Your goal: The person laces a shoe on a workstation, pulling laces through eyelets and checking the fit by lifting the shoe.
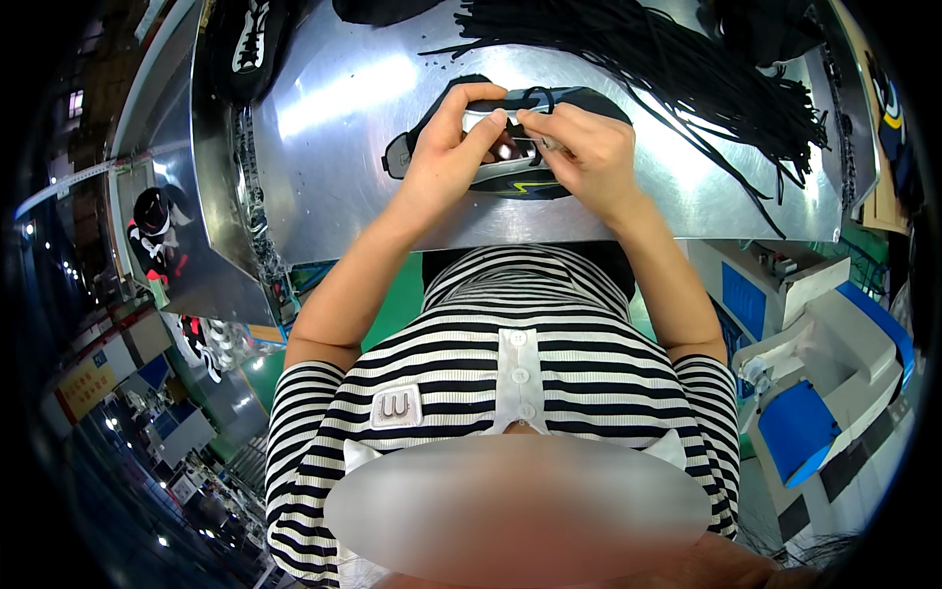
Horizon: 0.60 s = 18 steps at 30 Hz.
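A dark shoe (pixel 520 185) with a yellow-green stripe lies on its side across the metal table in front of me. My left hand (pixel 456 147) is closed over its upper edge, with index finger and thumb pinching near the lace opening. Fingertips of my right hand (pixel 589 152) are pinched together close beside them, at the same opening. From there a black shoelace (pixel 538 95) curves up in a small loop. A thin silvery piece shows under the right fingers; its kind I cannot make out.
A thick bundle of black laces (pixel 638 59) spreads over the far right of the metal table (pixel 334 187). A black shoe with white lacing (pixel 245 49) stands at far left. Below the table's right edge is a grey and blue machine (pixel 824 363).
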Available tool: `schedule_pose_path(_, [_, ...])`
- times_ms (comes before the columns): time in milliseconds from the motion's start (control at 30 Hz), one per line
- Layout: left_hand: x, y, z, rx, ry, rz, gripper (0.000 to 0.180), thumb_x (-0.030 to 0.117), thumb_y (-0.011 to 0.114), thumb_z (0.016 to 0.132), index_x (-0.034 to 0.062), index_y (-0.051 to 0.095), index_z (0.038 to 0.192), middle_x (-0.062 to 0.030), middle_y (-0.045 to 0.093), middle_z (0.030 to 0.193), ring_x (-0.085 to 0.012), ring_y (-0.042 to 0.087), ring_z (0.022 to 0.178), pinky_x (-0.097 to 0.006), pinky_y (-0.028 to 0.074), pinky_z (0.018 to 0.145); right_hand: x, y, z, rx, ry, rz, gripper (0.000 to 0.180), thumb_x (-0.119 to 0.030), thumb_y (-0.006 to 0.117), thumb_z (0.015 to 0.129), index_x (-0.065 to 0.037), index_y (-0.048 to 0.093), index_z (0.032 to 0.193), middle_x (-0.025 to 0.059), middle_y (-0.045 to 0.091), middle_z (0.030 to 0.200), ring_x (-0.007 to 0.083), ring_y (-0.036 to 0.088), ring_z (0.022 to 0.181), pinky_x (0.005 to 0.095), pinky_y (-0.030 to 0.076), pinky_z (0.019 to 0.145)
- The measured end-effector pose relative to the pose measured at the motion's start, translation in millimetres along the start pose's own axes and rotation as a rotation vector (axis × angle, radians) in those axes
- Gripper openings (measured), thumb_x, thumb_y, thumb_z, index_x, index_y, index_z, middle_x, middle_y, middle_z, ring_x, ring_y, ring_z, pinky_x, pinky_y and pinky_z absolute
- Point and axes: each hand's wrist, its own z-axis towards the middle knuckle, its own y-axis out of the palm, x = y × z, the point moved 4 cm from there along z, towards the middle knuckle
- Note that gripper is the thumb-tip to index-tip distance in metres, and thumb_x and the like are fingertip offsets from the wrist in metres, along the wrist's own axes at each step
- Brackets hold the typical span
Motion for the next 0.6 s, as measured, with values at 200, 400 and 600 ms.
schedule_pose_path(200, [4,-7,13,0.009,-0.051,-0.114,0.031,0.015,0.057,0.099,0.0026,0.055,0.127,-0.0082,0.067,0.097,-0.0129,0.065,0.088,-0.024,0.050,0.075,-32,-4,-2,0.047,-0.021,0.048,0.021,-0.008,0.073,0.072,-0.012,0.070,0.093,0.0020,0.060,0.069,0.0189,0.059,0.056,0.0309,0.043,0.049])
schedule_pose_path(400, [12,-4,7,0.037,-0.064,-0.123,0.037,0.020,0.061,0.095,0.0027,0.054,0.127,-0.0096,0.068,0.098,-0.0146,0.064,0.090,-0.026,0.048,0.080,-7,-12,2,-0.014,0.044,-0.077,0.037,-0.006,0.075,0.070,-0.015,0.068,0.105,0.0002,0.060,0.071,0.0175,0.061,0.059,0.0294,0.046,0.052])
schedule_pose_path(600, [8,1,9,0.008,-0.129,-0.190,0.037,0.018,0.057,0.096,-0.0040,0.057,0.126,-0.0113,0.066,0.110,-0.0166,0.062,0.105,-0.033,0.049,0.093,-4,-3,3,0.028,-0.023,-0.183,0.028,-0.010,0.075,0.071,-0.012,0.069,0.098,0.0000,0.059,0.068,0.0162,0.060,0.056,0.0288,0.044,0.050])
